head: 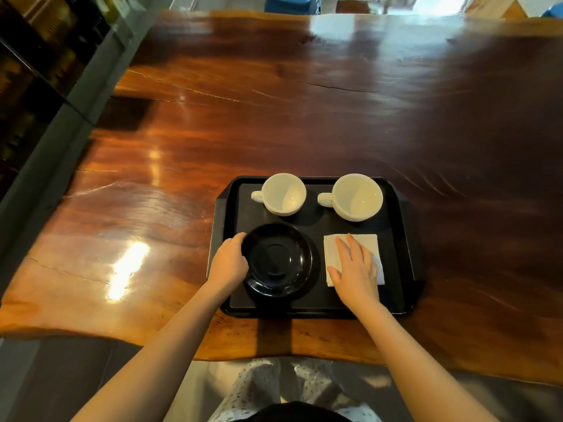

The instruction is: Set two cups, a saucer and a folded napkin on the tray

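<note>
A black tray point(396, 239) lies near the table's front edge. Two empty white cups stand along its far side, the left cup point(283, 194) and the right cup point(357, 197), handles pointing left. A black saucer point(278, 260) sits at the tray's near left. My left hand point(229, 261) curls around the saucer's left rim and grips it. A folded white napkin point(365, 243) lies at the near right. My right hand point(355, 269) rests flat on the napkin, fingers spread, covering its lower half.
The tray sits on a wide glossy wooden table point(274, 117) with a long crack across its far part. A dark shelf unit point(36, 71) runs along the left. My patterned clothing point(274, 388) shows below the table's front edge.
</note>
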Tool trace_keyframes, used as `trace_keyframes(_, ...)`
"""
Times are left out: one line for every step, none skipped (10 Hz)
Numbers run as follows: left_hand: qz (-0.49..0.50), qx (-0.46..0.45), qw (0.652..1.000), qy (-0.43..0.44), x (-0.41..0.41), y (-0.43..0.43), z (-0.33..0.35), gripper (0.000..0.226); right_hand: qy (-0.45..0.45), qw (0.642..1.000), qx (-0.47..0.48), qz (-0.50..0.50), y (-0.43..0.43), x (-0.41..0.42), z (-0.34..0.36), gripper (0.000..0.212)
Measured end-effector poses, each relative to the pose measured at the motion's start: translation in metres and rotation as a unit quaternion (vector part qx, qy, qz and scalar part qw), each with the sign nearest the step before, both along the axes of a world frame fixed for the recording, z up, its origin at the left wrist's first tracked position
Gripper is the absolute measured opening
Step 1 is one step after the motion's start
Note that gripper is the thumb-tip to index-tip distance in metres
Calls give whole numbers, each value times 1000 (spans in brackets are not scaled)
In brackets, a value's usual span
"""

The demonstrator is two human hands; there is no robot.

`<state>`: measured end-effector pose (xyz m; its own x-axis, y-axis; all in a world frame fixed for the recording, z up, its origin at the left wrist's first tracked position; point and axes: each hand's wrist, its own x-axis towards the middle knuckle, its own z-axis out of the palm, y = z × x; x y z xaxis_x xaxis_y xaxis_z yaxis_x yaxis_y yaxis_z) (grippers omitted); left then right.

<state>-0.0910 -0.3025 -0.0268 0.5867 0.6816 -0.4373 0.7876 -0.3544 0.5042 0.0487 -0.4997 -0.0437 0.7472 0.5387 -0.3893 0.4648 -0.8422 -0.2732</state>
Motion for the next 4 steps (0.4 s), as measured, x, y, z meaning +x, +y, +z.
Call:
trace_keyframes(4, -7, 1000, 0, 0, -1, 1, 59, -3, 1000, -1, 2, -1, -4, 0, 67)
trace_keyframes(-8, -8, 1000, 11, 0, 2, 5, 57, 6, 1000, -17, 3, 3, -2, 5, 66)
trace_keyframes(-52, 7, 997, 49, 1, 7, 16, 51, 30, 998, -53, 15, 9, -1, 21, 65)
trace_keyframes(-113, 15, 988, 103, 19, 23, 36, 48, 70, 990, -109, 55, 27, 7, 51, 62)
